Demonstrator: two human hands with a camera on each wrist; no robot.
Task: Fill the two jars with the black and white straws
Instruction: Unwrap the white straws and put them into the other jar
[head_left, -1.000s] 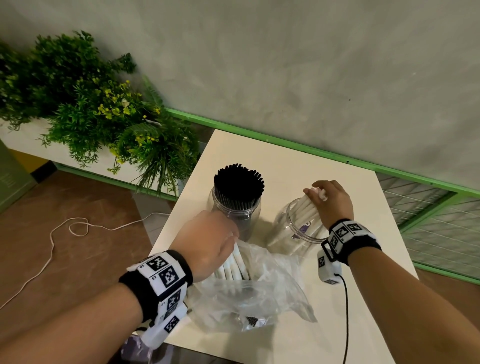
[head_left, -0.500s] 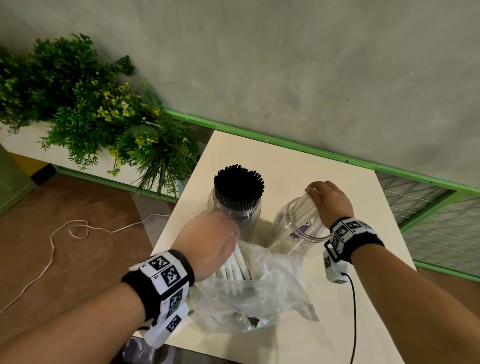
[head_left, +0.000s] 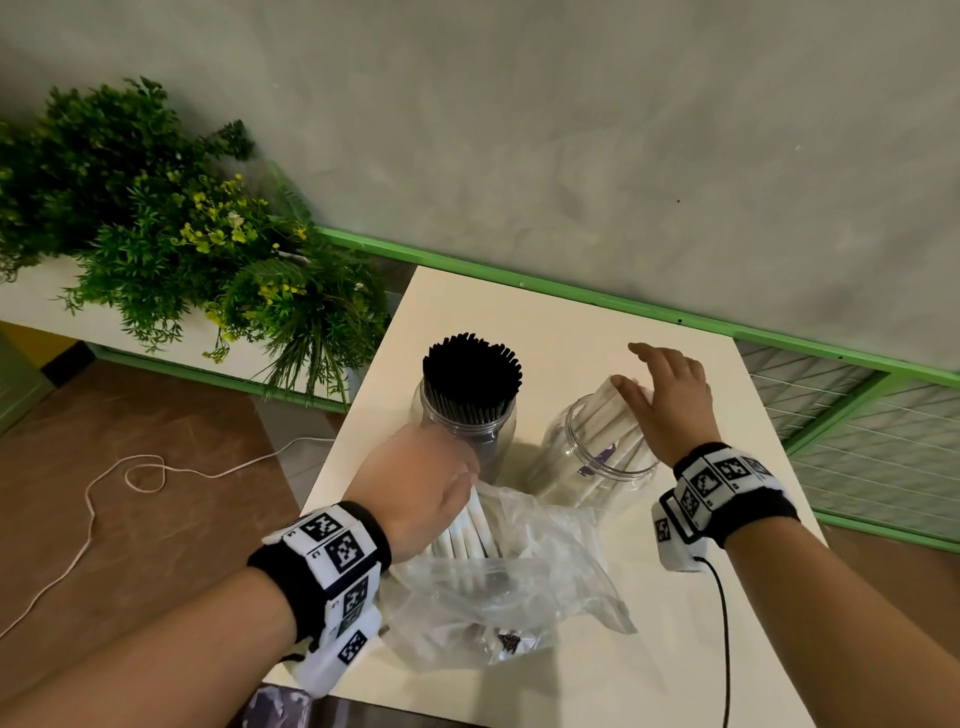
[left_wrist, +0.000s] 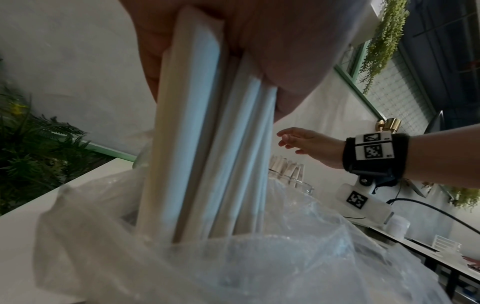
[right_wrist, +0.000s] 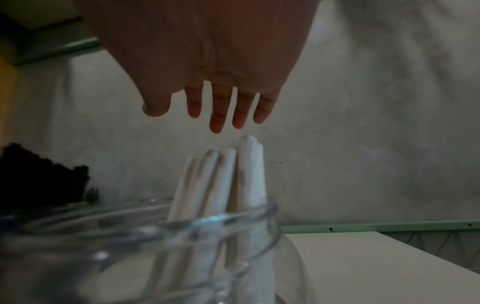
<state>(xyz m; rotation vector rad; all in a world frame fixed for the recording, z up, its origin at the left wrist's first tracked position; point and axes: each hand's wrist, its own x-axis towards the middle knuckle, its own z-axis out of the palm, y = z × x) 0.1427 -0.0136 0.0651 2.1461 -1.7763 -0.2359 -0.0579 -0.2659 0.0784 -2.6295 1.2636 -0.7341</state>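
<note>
Two clear jars stand on the cream table (head_left: 571, 332). The left jar (head_left: 467, 431) is packed with black straws (head_left: 471, 366). The right jar (head_left: 597, 457) (right_wrist: 182, 236) holds several white straws (head_left: 608, 415) (right_wrist: 228, 174) leaning against its far side. My right hand (head_left: 667, 395) (right_wrist: 207, 96) hovers just above their tips with its fingers straight and spread, holding nothing. My left hand (head_left: 421, 483) grips a bundle of white straws (head_left: 470, 530) (left_wrist: 207, 133) that sticks out of a clear plastic bag (head_left: 493, 582) (left_wrist: 233, 257) lying at the table's front.
Green potted plants (head_left: 171, 234) sit on a white ledge left of the table. A grey wall with a green rail (head_left: 623, 301) runs behind. A white cord (head_left: 130, 478) lies on the brown floor. A black cable (head_left: 724, 623) trails from my right wrist.
My right hand has let go of the white straws in the right jar and opened its fingers above them. My left hand stays on the bundle in the bag.
</note>
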